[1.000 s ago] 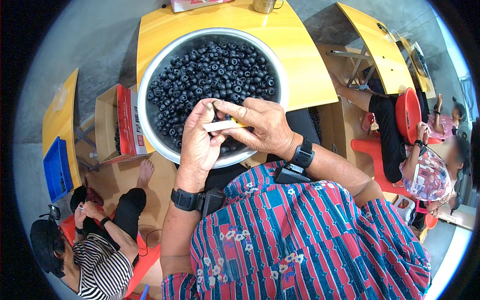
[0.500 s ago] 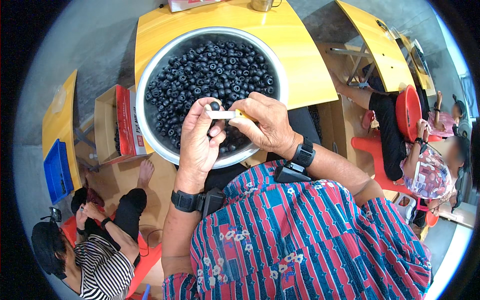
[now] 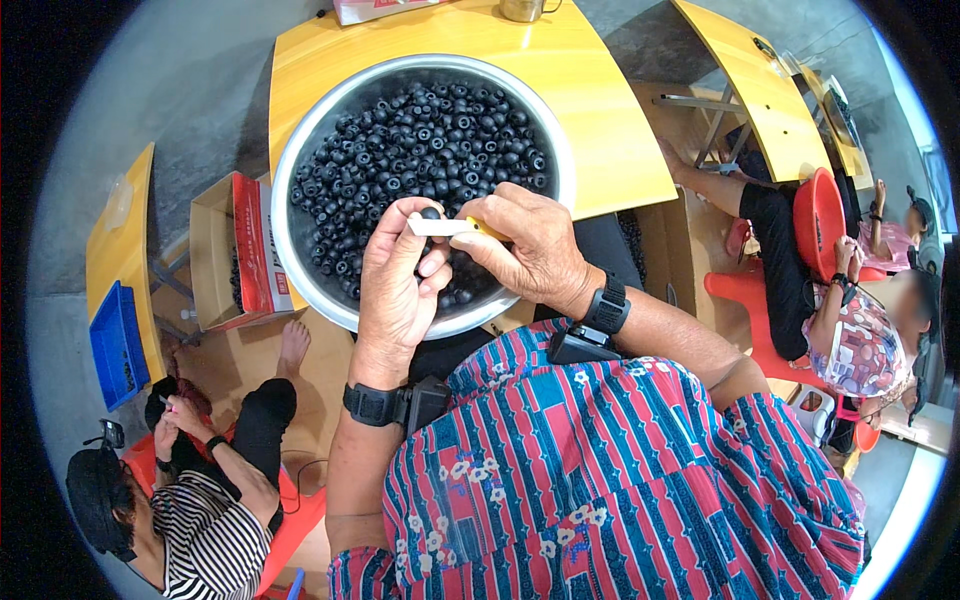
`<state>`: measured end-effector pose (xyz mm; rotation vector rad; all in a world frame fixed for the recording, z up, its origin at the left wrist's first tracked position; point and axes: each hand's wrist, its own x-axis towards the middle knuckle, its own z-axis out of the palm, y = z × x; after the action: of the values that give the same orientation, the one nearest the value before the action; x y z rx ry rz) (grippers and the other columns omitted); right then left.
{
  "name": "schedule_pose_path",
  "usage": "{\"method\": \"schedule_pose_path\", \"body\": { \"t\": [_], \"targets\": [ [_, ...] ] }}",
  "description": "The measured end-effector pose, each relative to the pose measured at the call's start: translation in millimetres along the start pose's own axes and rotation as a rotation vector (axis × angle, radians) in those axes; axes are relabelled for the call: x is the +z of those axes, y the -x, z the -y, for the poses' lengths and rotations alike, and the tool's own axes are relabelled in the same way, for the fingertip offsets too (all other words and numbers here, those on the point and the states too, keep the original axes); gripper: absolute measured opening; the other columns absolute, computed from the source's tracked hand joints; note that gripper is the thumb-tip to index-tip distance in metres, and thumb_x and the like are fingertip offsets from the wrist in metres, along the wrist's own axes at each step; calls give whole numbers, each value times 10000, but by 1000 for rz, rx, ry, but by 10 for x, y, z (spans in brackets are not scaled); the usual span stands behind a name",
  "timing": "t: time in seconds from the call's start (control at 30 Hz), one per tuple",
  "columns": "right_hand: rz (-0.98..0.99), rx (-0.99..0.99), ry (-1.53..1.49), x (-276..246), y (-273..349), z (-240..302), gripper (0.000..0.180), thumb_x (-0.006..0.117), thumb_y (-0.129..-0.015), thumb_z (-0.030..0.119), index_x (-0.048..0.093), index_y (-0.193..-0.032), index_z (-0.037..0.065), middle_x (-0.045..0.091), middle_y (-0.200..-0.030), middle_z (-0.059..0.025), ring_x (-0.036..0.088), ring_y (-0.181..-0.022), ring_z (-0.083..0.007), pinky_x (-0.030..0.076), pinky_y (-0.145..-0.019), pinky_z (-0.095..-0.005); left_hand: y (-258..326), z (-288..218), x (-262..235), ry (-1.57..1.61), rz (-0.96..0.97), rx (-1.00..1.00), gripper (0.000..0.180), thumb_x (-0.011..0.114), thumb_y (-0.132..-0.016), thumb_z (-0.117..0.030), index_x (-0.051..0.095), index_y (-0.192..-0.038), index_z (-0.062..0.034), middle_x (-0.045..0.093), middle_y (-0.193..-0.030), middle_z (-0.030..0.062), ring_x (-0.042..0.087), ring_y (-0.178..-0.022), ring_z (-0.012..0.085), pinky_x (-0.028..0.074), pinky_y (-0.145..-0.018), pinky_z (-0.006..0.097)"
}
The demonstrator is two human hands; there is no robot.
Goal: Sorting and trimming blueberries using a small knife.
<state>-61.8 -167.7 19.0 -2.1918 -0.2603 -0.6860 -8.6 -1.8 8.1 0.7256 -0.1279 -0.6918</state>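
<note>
One blue tray (image 3: 107, 335) sat far L at the near corner of a side table (image 3: 105, 255), a few dark bits inside. Just below, a co-worker in a striped top (image 3: 215, 530) had hands together around smth too small to ID. Then came a cardboard box (image 3: 212, 230), dark contents by its R wall.

Ctr: a big metal bowl (image 3: 281, 215) overlapped the main table's (image 3: 610, 150) near edge, heaped w/ black pcs (image 3: 420, 140), many w/ a hole in the end. L hand (image 3: 395, 270) was over the bowl's near-L rim, thumb & fingers pinching one round black piece (image 3: 430, 213) above the bowl's near half. A knife (image 3: 440, 228) lay across just under the piece's top, tip by the L thumb; couldn't tell how far it cut in, if at all. R hand (image 3: 525, 240), over the near-R part, had fingers curled tight on the yellow handle (image 3: 485, 230).

Main risk, imo: blade skidding off the round, smooth-looking surface into the L thumb, esp. if pushed hard. Piece could also pop out, since only fingertips held it, & get lost among lookalikes. Bowl might tip if a forearm leaned on its near rim; support there was hidden.

Far R, a red bowl (image 3: 820, 220) stood tilted by another co-worker in a patterned top (image 3: 860, 340), past the R table's (image 3: 765, 130) near edge.
</note>
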Motion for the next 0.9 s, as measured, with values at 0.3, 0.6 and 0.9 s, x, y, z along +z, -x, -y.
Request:
{"method": "schedule_pose_path", "body": {
  "t": [0.3,0.6,0.9],
  "targets": [
    [-7,18,4,10,-6,-6,203,702,-803,238,645,-851,50,562,-694,-104,581,-635,-276,476,-572,-379,5,-3,16,-13,-10,6,151,511,-977,-167,531,-1083,-61,514,-891,24,414,-629,37,331,-466,136],
    [-95,168,-196,1,-26,-43,168,660,-857,169,643,-849,2,586,-725,-133,582,-666,-272,462,-604,-348,7,-13,5,15,22,-17,176,507,-979,-165,524,-1108,-46,489,-892,33,408,-627,47,329,-475,141],
    [-157,195,-316,8,-7,-132,161,632,-883,144,641,-876,-16,585,-733,-111,572,-673,-199,456,-620,-306,-48,-64,-39,221,19,-62,259,455,-1001,-289,519,-1071,-48,505,-920,61,422,-631,79,335,-448,158]
  ]
}}
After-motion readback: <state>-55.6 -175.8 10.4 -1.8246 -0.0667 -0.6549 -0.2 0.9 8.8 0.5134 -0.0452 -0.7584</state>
